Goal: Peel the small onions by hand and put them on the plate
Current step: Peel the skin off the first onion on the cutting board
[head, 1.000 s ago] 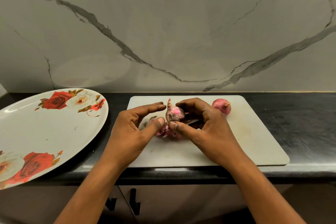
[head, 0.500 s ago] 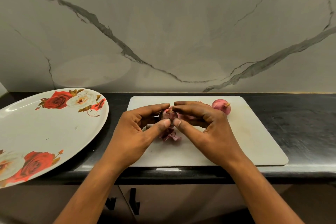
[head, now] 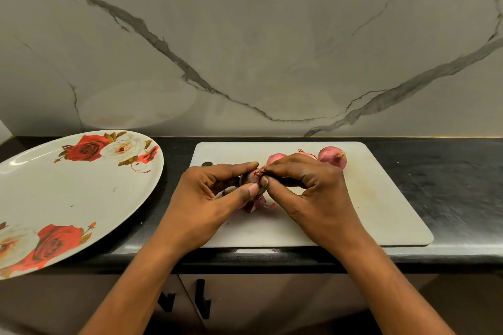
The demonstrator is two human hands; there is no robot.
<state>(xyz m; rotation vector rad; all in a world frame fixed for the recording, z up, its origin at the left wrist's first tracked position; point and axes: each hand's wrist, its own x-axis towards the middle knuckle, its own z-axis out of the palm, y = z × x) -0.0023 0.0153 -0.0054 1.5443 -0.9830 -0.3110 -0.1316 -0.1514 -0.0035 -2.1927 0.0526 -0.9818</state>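
Above the white cutting board (head: 367, 212), my left hand (head: 201, 198) and my right hand (head: 310, 193) meet fingertip to fingertip, both closed around one small onion (head: 251, 175), thumbs pressed against its near side. Loose purple peel (head: 257, 202) lies on the board just beneath them. Two unpeeled onions rest behind my right hand: one (head: 275, 158) partly hidden by my fingers, another (head: 332, 157) farther right. The floral plate (head: 54, 198) sits on the black counter (head: 449, 171) to the left, holding no onions.

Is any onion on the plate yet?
No, the plate holds no onion; the onions sit on the board.
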